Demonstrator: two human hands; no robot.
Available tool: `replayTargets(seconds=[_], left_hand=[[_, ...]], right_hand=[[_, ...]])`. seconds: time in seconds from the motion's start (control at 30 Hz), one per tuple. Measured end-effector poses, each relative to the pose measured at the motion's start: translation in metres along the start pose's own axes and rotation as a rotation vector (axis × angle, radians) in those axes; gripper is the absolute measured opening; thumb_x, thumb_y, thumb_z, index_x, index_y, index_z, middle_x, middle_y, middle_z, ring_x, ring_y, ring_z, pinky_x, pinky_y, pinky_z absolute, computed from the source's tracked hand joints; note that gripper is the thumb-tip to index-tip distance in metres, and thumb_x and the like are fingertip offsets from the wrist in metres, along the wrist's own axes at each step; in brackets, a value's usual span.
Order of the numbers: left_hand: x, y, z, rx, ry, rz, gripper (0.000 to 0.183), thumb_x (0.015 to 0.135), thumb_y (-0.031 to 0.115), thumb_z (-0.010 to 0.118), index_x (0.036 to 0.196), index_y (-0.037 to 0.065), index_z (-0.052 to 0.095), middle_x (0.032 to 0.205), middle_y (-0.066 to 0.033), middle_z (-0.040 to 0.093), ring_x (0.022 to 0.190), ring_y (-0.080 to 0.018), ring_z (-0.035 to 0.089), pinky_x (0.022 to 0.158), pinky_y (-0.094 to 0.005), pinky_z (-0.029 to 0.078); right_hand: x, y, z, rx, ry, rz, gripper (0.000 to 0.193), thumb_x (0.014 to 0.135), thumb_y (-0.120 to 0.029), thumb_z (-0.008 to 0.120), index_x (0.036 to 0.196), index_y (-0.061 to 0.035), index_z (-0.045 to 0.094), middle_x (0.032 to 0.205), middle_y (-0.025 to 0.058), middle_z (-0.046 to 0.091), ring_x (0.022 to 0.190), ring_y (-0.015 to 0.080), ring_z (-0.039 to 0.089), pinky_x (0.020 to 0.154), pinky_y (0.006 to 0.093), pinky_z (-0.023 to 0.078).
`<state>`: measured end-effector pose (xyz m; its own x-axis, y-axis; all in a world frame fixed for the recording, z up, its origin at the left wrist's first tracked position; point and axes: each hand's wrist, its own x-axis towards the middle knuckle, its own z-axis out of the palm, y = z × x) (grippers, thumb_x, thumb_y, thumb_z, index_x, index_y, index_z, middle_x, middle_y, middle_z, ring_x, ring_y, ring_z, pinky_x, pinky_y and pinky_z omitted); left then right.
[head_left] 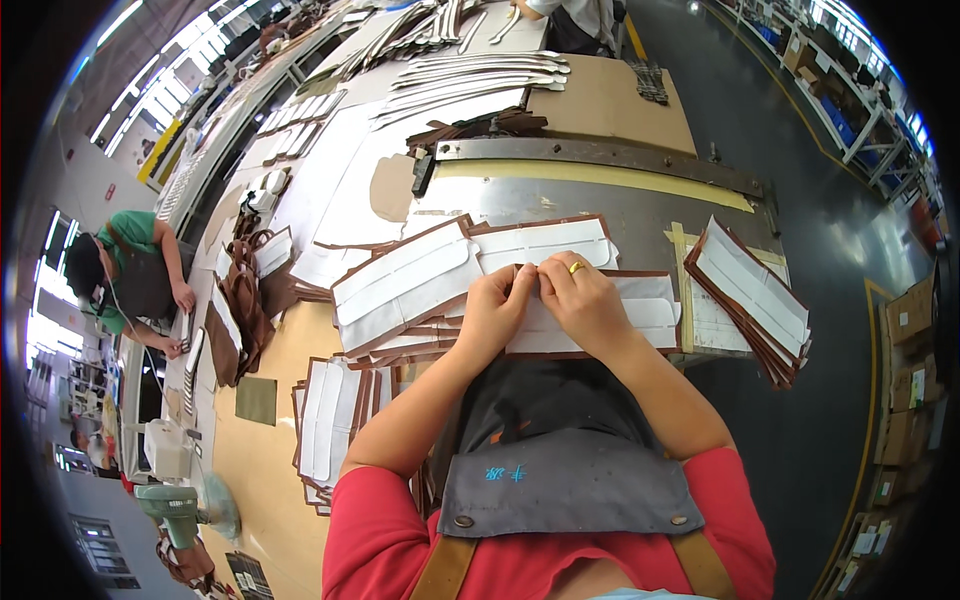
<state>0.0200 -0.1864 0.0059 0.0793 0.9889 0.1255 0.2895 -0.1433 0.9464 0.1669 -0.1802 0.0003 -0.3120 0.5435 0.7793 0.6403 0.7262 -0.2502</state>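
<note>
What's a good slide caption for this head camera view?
Both hands, left hand and right hand, pinch a white-lined brown panel.

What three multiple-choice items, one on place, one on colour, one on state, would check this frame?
1. Where is the fanned stack?
A. right of the hands
B. left of the hands
C. on the floor

2. What colour is the ring?
A. black
B. gold
C. blue

3. How are the left hand and right hand?
A. far apart
B. raised off the table
C. together, pinching a white strip

A: the stack lies at the table's right edge.
B: the ring is yellow metal.
C: fingertips meet on the strip.
</note>
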Motion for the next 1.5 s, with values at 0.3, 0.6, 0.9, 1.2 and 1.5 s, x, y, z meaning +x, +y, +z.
replayTargets(seconds=[0.3, 0.6, 0.9, 1.2, 1.5], left_hand=[[0.01, -0.001, -0.007, 0.024, 0.177, 0.037, 0.039, 0.09, 0.02, 0.055, 0.061, -0.003, 0.045, 0.05, -0.0018, 0.036, 0.051, -0.0076, 0.029, 0.044, -0.0292, 0.028], [0.015, 0.009, -0.016, -0.103, 0.067, -0.002, 0.027, 0.092, 0.021, 0.056, 0.074, 0.0, 0.059, 0.061, 0.0066, 0.045, 0.057, -0.0018, 0.035, 0.049, -0.0204, 0.029], [0.007, 0.017, -0.018, -0.149, -0.057, -0.023, 0.021, 0.091, 0.02, 0.058, 0.083, 0.0, 0.061, 0.068, 0.0047, 0.053, 0.063, -0.0015, 0.042, 0.055, -0.018, 0.034], [0.01, 0.021, -0.03, -0.111, 0.149, 0.026, 0.021, 0.092, 0.018, 0.056, 0.08, 0.0, 0.057, 0.061, 0.0044, 0.049, 0.057, -0.0014, 0.039, 0.049, -0.0202, 0.032], [0.008, 0.004, -0.019, -0.203, 0.166, -0.014, 0.021, 0.093, 0.022, 0.055, 0.083, 0.004, 0.058, 0.064, 0.0085, 0.045, 0.057, 0.0005, 0.033, 0.05, -0.0173, 0.026]], right_hand=[[0.008, 0.004, 0.004, 0.017, -0.056, 0.042, 0.018, 0.073, 0.0, 0.059, 0.084, -0.0013, 0.046, 0.083, 0.0124, 0.049, 0.078, 0.028, 0.053, 0.071, 0.0359, 0.048], [0.006, 0.003, -0.002, 0.179, -0.034, 0.081, 0.019, 0.073, 0.002, 0.059, 0.085, -0.0022, 0.046, 0.084, 0.0121, 0.048, 0.081, 0.029, 0.052, 0.073, 0.0371, 0.047], [0.007, -0.007, 0.001, 0.513, 0.089, 0.064, 0.021, 0.075, 0.006, 0.059, 0.089, -0.0026, 0.046, 0.091, 0.01, 0.053, 0.068, 0.0203, 0.054, 0.06, 0.0304, 0.048], [-0.003, -0.008, 0.0, 0.549, 0.027, 0.13, 0.017, 0.079, 0.005, 0.058, 0.09, -0.0025, 0.047, 0.081, 0.0082, 0.052, 0.063, 0.0164, 0.052, 0.056, 0.0278, 0.045], [0.007, -0.007, 0.005, 0.491, 0.079, 0.241, 0.02, 0.083, -0.008, 0.065, 0.096, -0.0007, 0.052, 0.089, 0.0091, 0.053, 0.069, 0.0189, 0.055, 0.063, 0.0296, 0.047]])
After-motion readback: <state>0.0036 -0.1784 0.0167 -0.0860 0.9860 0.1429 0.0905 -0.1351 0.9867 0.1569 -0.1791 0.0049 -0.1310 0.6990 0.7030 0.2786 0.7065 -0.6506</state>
